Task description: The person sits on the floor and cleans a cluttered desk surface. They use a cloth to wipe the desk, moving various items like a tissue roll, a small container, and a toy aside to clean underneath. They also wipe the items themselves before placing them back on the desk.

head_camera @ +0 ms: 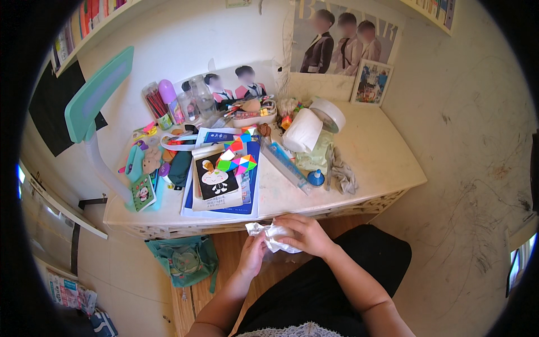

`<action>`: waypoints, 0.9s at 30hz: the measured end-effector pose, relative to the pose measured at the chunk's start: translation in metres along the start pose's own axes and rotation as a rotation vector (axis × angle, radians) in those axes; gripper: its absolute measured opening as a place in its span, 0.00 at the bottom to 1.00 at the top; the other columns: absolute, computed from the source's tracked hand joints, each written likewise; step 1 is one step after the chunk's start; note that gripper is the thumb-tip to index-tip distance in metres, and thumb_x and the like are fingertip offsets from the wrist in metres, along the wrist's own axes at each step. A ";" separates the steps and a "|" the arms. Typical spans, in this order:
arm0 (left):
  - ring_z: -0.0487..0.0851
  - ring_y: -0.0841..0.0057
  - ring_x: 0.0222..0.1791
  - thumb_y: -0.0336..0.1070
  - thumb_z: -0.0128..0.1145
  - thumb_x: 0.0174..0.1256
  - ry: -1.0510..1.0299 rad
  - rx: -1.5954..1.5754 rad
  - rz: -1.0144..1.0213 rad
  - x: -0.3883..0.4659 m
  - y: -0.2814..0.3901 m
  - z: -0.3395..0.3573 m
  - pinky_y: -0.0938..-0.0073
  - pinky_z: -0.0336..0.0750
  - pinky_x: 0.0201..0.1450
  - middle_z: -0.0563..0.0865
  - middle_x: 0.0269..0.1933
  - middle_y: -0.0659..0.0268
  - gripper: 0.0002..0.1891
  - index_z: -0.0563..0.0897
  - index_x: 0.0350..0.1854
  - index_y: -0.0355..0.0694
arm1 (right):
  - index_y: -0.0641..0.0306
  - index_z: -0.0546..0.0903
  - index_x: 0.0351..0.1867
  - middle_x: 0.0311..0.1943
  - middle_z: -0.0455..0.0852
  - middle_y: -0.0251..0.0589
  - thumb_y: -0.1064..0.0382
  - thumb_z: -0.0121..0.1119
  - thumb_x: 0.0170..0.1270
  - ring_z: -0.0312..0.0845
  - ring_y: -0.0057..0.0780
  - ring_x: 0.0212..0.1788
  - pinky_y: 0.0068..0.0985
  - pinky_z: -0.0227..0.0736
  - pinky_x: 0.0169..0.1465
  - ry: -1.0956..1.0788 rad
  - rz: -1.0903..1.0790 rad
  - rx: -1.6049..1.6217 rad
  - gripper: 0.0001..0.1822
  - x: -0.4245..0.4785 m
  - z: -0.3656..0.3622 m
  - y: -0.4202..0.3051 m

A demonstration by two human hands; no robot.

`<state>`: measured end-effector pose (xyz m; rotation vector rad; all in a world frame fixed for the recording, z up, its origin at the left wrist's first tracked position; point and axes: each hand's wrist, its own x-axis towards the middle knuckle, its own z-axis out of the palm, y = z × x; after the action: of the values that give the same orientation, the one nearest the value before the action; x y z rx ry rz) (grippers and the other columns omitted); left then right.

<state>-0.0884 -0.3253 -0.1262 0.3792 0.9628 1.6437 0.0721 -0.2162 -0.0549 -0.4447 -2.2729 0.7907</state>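
A crumpled white tissue (276,236) is held between my two hands, just in front of the desk's front edge and above my lap. My left hand (253,252) pinches its left side with thumb and fingers. Over its top and right side curl the fingers of my right hand (309,236). Something clear, perhaps thin plastic, shows below the tissue, but I cannot tell what it is. On the white desk (379,156) beyond my hands lie blue-covered papers (253,198), a black card with a white rabbit (215,181) and a multicoloured snake puzzle (238,162).
A toilet roll (302,130), a wide tape roll (328,114), a blue-capped bottle (316,178) and a grey cloth (343,172) lie on the desk's right half. A teal desk lamp (99,94) rises at left. Below the desk sits a teal bag (185,259).
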 end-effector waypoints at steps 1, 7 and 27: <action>0.80 0.72 0.54 0.43 0.51 0.76 0.004 0.002 0.013 0.000 0.001 0.002 0.67 0.73 0.59 0.81 0.56 0.60 0.17 0.74 0.57 0.36 | 0.59 0.86 0.48 0.49 0.86 0.43 0.61 0.72 0.54 0.84 0.43 0.48 0.33 0.80 0.51 0.007 -0.039 -0.022 0.19 0.001 -0.002 -0.002; 0.78 0.68 0.59 0.45 0.46 0.78 -0.112 -0.082 0.026 -0.004 0.009 0.007 0.62 0.70 0.63 0.80 0.59 0.58 0.18 0.73 0.59 0.36 | 0.57 0.87 0.43 0.49 0.87 0.37 0.63 0.71 0.52 0.85 0.38 0.47 0.32 0.81 0.49 -0.004 -0.144 -0.160 0.15 0.007 -0.013 -0.011; 0.80 0.75 0.54 0.41 0.51 0.77 -0.027 -0.051 0.056 -0.008 0.014 0.022 0.70 0.73 0.59 0.81 0.54 0.64 0.16 0.73 0.59 0.38 | 0.64 0.87 0.33 0.48 0.85 0.41 0.73 0.70 0.50 0.80 0.37 0.49 0.28 0.75 0.49 0.377 -0.056 -0.016 0.07 0.035 -0.030 -0.023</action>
<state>-0.0802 -0.3251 -0.1003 0.3960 0.8960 1.7064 0.0657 -0.2036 -0.0056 -0.4898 -1.9331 0.6036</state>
